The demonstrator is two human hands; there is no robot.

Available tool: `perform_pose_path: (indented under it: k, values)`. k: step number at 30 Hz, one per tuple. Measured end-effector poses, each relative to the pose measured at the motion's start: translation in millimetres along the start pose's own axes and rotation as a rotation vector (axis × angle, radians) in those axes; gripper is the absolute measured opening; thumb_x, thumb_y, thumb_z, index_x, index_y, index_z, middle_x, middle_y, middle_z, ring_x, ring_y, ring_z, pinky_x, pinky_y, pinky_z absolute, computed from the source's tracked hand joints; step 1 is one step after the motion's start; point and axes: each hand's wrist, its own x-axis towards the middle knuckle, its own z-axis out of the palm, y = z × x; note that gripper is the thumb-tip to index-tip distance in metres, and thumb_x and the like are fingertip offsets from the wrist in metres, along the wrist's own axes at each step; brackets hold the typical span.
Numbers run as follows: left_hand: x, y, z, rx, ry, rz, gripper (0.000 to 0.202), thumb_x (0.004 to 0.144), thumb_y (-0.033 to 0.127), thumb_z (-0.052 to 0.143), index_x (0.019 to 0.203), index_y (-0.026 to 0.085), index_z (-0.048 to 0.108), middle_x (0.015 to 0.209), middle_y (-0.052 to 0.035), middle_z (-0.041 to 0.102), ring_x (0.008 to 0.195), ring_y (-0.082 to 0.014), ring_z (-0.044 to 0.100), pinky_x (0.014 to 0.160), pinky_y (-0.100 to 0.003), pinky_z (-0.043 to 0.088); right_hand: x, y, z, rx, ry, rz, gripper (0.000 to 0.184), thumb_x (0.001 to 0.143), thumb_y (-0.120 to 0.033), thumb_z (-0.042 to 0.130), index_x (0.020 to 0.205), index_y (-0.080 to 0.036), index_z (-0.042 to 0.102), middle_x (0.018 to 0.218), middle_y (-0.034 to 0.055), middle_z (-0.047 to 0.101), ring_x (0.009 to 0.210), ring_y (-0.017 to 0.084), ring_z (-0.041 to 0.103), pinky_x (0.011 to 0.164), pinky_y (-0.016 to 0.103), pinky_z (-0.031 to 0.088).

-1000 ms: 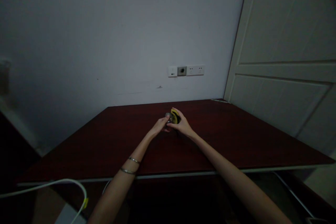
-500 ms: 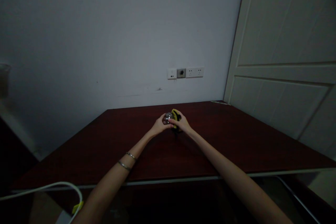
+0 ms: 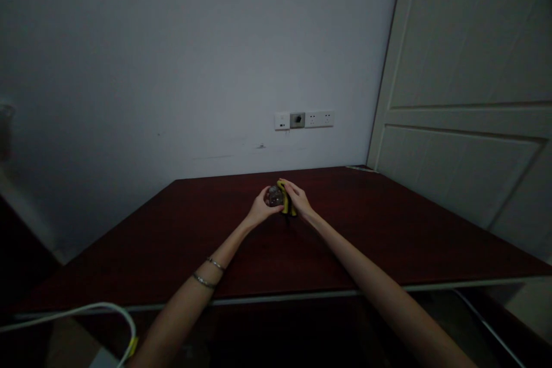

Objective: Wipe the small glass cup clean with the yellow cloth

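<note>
Near the middle of the dark red table (image 3: 207, 236), my left hand (image 3: 259, 209) is wrapped round a small, clear, rounded glass (image 3: 275, 196). Its outline is partly covered by my fingers, and its exact kind is hard to make out in the dim light. My right hand (image 3: 301, 200) is closed on a yellow and black cloth (image 3: 285, 200), pressed against the right side of the glass. The cloth's lower end hangs below my fingers, close to the tabletop.
Behind the table rises a pale wall with white sockets (image 3: 319, 119) and a grey switch plate (image 3: 297, 120). A panelled door (image 3: 466, 167) borders the table on the right. At the lower left, a white cable (image 3: 103, 305) loops over the front edge.
The cloth has shifted slightly left and hangs flatter. My right hand's fingers, earlier reaching across the glass, now lie along the cloth. The left hand has hardly moved.
</note>
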Motion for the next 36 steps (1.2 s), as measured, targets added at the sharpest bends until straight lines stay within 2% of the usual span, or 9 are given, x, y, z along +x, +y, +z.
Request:
perform_pose_path:
  k: [4,8,11,15,20,22,24,30,36]
  values:
    - [-4.7,0.3,-0.3,-0.024,-0.037,0.013,0.082,0.052,0.019,0.077,0.123,0.010,0.038,0.119,-0.0170,0.053,0.103,-0.0219,0.057,0.092,-0.037,0.043,-8.4,-4.9,6.9,-0.092,0.015,-0.148,0.039,0.077,-0.047,0.054,0.105,-0.022,0.064,0.114,0.0056,0.062,0.109,0.021,0.055,0.097,0.037,0.041]
    - [-8.6,1.1,-0.3,-0.042,-0.064,0.028,0.080,0.051,0.013,0.074,0.122,0.010,0.039,0.120,-0.0171,0.052,0.105,-0.0233,0.055,0.092,-0.038,0.043,-22.0,-13.7,8.2,-0.234,-0.070,-0.315,0.029,0.075,-0.039,0.059,0.099,-0.025,0.067,0.121,0.0043,0.057,0.112,0.020,0.053,0.098,0.035,0.039]
    - [-9.7,-0.8,-0.5,-0.050,-0.065,0.049,0.078,0.050,0.010,0.072,0.122,0.011,0.039,0.122,-0.0174,0.051,0.107,-0.0241,0.054,0.094,-0.038,0.041,-26.5,-17.0,7.2,-0.285,-0.124,-0.364,0.027,0.075,-0.036,0.060,0.100,-0.026,0.067,0.124,0.0040,0.055,0.112,0.020,0.052,0.099,0.034,0.038]
    - [-10.4,-4.4,-1.8,0.068,-0.027,0.095,0.081,0.050,0.016,0.076,0.122,0.011,0.040,0.124,-0.0167,0.050,0.112,-0.0246,0.050,0.098,-0.038,0.037,-20.6,-11.5,6.2,-0.232,-0.085,-0.316,0.028,0.075,-0.036,0.060,0.100,-0.025,0.067,0.119,0.0051,0.059,0.111,0.020,0.053,0.098,0.035,0.039]
    - [-13.7,-4.1,-1.1,0.133,-0.047,0.086,0.088,0.049,0.021,0.078,0.126,0.012,0.037,0.122,-0.0157,0.051,0.111,-0.0249,0.051,0.097,-0.038,0.037,-8.1,0.4,3.3,-0.074,0.000,-0.068,0.034,0.073,-0.040,0.061,0.098,-0.018,0.067,0.104,0.0083,0.067,0.098,0.022,0.061,0.089,0.037,0.047]
    - [-14.8,-2.4,0.0,0.117,-0.053,0.067,0.088,0.048,0.021,0.079,0.125,0.014,0.038,0.121,-0.0150,0.053,0.110,-0.0249,0.052,0.097,-0.039,0.038,-8.3,1.3,3.0,-0.053,0.017,-0.029,0.036,0.072,-0.041,0.061,0.099,-0.018,0.067,0.103,0.0084,0.067,0.096,0.022,0.062,0.088,0.037,0.048]
    - [-15.2,-1.1,1.1,0.098,-0.056,0.061,0.087,0.046,0.020,0.080,0.123,0.014,0.039,0.120,-0.0152,0.053,0.108,-0.0249,0.053,0.096,-0.039,0.038,-12.6,-1.2,4.0,-0.063,0.018,-0.069,0.034,0.073,-0.040,0.061,0.099,-0.019,0.067,0.106,0.0078,0.066,0.099,0.021,0.061,0.090,0.037,0.046]
    - [-13.9,-4.5,3.3,-0.054,-0.026,0.065,0.085,0.044,0.013,0.077,0.119,0.013,0.037,0.121,-0.0171,0.050,0.107,-0.0253,0.053,0.094,-0.040,0.040,-30.2,-15.2,9.3,-0.239,-0.082,-0.341,0.027,0.073,-0.035,0.063,0.097,-0.025,0.068,0.123,0.0051,0.056,0.112,0.020,0.052,0.099,0.034,0.038]
    - [-18.4,0.3,2.9,0.080,-0.010,0.109,0.082,0.047,0.017,0.078,0.119,0.014,0.038,0.123,-0.0148,0.049,0.111,-0.0253,0.050,0.097,-0.039,0.037,-24.3,-10.3,8.2,-0.176,-0.052,-0.256,0.029,0.072,-0.036,0.063,0.098,-0.024,0.068,0.119,0.0052,0.059,0.111,0.021,0.053,0.098,0.035,0.040]
